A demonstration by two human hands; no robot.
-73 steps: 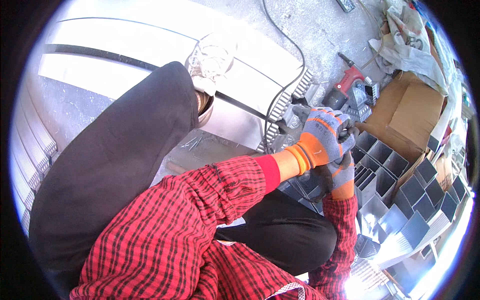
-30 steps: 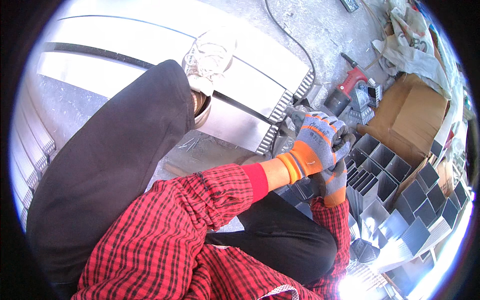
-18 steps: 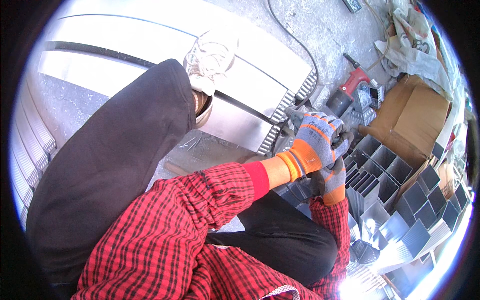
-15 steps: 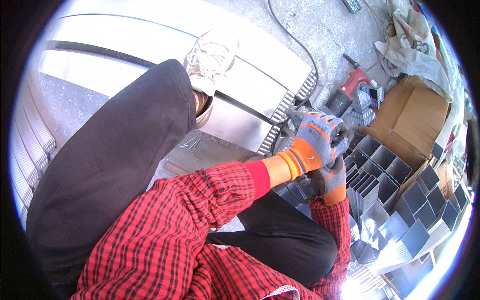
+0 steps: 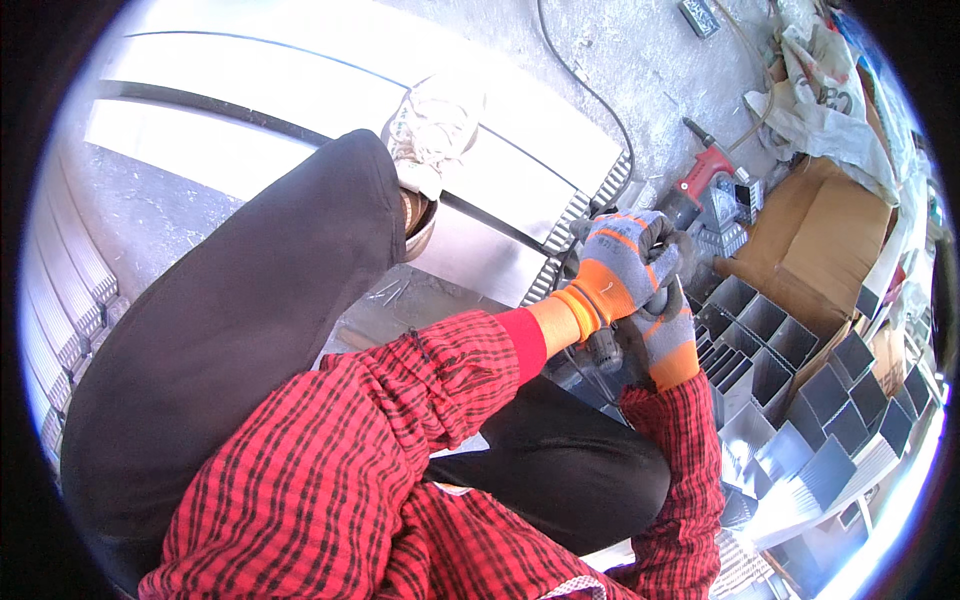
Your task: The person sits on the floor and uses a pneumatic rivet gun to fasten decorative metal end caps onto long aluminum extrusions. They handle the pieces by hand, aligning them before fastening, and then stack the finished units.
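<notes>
My left hand (image 5: 622, 262), in a grey and orange work glove, reaches across my body with its fingers curled. Just below it, my right hand (image 5: 665, 335), gloved alike, meets it with bent fingers. Both hands are closed together, and whatever is between them is hidden by the gloves. A dark rounded tool part (image 5: 603, 352) shows beneath the left wrist; I cannot tell whether a hand touches it. Beyond the hands lies a red and black power tool (image 5: 705, 172) on the floor.
Long pale metal profiles (image 5: 490, 255) with ribbed ends lie under my shoe (image 5: 432, 130). To the right stand several hollow metal sections (image 5: 768, 315) beside a brown cardboard box (image 5: 825, 235). A black cable (image 5: 590, 85) crosses the floor, and a white sack (image 5: 815, 110) slumps far right.
Both hands remain together; the left has turned slightly and the right has risen a little. More of the dark tool part shows under the left wrist. The whole view has shifted slightly.
</notes>
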